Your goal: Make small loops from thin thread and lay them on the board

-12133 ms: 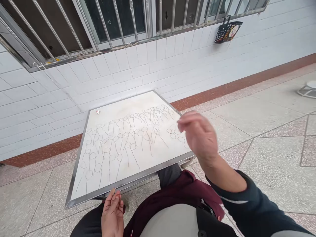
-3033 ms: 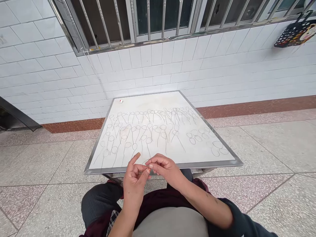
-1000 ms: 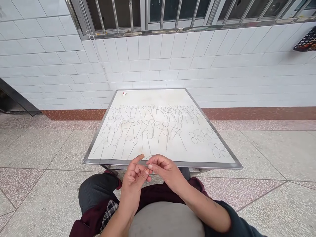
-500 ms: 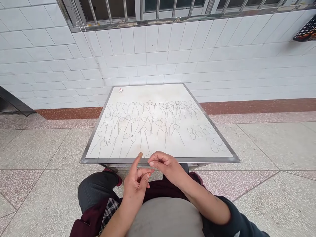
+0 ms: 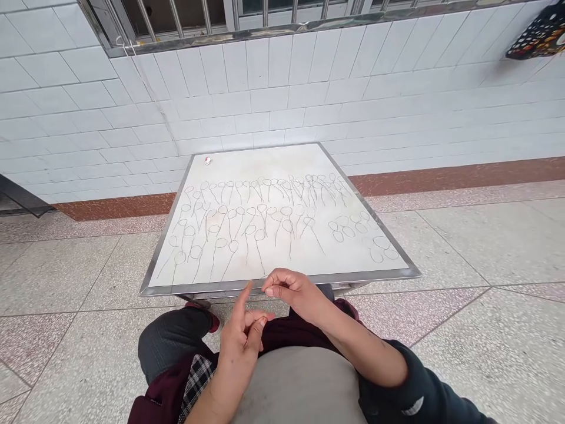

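My left hand (image 5: 242,341) is just in front of the table's near edge, its thumb and a finger pinched together and its index finger pointing up. Close on its right, my right hand (image 5: 293,292) pinches with thumb and fingertips. Between the two hands is what looks like a thin wire, so fine that it barely shows. Beyond them, many thin dark wire pieces (image 5: 233,246), each a round loop with a long tail, lie in rows on the white tabletop (image 5: 260,160). Several wire loops without clear tails (image 5: 349,231) are grouped at the right.
A metal rim (image 5: 384,274) borders the table. A small red and white object (image 5: 208,160) lies at its far left corner. Behind stands a white tiled wall (image 5: 273,100) with a barred window (image 5: 207,17). Patterned cloth (image 5: 536,36) hangs at upper right. My knee (image 5: 170,338) is below the table edge.
The view has shifted slightly, so the table appears a little farther left and tilted. My left hand has dropped slightly from the right one; both keep their pinch.
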Demonstrator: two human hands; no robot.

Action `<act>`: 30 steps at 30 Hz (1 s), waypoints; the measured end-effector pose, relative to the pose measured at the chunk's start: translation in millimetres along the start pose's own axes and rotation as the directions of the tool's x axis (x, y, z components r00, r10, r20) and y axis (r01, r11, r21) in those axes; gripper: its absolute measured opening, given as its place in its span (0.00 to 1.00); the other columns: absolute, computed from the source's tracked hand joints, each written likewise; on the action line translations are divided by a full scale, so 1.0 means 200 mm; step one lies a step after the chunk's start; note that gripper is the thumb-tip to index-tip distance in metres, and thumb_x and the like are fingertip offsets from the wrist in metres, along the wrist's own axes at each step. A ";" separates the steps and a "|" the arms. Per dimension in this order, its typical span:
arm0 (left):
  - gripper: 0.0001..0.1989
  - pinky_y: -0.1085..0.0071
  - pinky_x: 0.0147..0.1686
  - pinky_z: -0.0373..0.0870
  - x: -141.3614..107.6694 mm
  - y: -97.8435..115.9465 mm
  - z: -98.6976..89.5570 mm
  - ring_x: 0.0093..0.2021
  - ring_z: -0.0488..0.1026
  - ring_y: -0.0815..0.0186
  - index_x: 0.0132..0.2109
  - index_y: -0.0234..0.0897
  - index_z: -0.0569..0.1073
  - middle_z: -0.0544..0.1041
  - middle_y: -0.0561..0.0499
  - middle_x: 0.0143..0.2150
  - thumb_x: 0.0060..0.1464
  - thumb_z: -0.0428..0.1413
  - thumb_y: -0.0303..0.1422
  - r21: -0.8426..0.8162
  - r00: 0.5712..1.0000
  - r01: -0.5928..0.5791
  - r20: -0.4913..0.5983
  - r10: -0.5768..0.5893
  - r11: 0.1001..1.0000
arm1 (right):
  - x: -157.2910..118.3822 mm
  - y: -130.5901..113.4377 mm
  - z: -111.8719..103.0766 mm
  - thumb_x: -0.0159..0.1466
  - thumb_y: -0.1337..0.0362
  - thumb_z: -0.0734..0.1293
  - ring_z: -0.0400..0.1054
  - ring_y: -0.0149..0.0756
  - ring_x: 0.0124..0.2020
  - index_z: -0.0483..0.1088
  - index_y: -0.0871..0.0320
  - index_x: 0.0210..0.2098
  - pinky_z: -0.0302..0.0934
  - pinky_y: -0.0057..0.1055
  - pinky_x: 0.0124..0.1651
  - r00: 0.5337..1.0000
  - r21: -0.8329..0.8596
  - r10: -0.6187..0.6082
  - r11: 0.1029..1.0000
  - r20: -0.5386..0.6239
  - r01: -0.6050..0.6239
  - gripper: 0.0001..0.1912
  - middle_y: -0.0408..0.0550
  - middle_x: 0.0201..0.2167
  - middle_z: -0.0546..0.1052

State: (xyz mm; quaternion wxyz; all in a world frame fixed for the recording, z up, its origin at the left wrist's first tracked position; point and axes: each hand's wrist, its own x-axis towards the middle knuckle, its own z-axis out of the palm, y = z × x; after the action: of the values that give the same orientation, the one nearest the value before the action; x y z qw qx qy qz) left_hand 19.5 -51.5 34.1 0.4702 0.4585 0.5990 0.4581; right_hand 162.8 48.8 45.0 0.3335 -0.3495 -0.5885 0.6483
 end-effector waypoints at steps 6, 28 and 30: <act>0.37 0.73 0.20 0.65 -0.02 -0.05 -0.03 0.20 0.68 0.70 0.66 0.39 0.51 0.79 0.45 0.37 0.54 0.55 0.42 -0.170 0.991 0.126 0.066 -0.116 0.977 | 0.02 0.00 -0.04 0.56 0.60 0.67 0.60 0.31 0.30 0.71 0.58 0.29 0.54 0.29 0.37 0.999 -0.005 0.000 1.000 -0.042 0.000 0.07 0.41 0.26 0.69; 0.24 0.74 0.30 0.66 0.15 0.10 -0.03 0.28 0.69 0.72 0.58 0.39 0.64 0.77 0.48 0.35 0.54 0.58 0.34 -0.456 0.969 0.227 0.191 -0.155 0.860 | 0.05 -0.06 0.02 0.56 0.60 0.68 0.64 0.30 0.32 0.71 0.59 0.30 0.58 0.29 0.38 0.997 0.073 -0.031 0.997 0.066 0.026 0.08 0.43 0.31 0.73; 0.26 0.76 0.27 0.63 0.15 0.10 -0.02 0.26 0.68 0.73 0.59 0.40 0.62 0.77 0.49 0.34 0.54 0.58 0.33 -0.450 0.972 0.214 0.182 -0.146 0.867 | 0.05 -0.05 0.02 0.56 0.60 0.68 0.63 0.29 0.30 0.70 0.59 0.29 0.57 0.28 0.35 0.998 0.072 -0.014 0.997 0.061 0.009 0.08 0.41 0.28 0.71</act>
State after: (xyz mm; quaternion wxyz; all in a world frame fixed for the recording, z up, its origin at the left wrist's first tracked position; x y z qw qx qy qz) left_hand 13.1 -20.2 49.5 0.6486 0.3055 0.4766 0.5087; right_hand 154.9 56.0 54.8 0.3314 -0.3138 -0.5767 0.6776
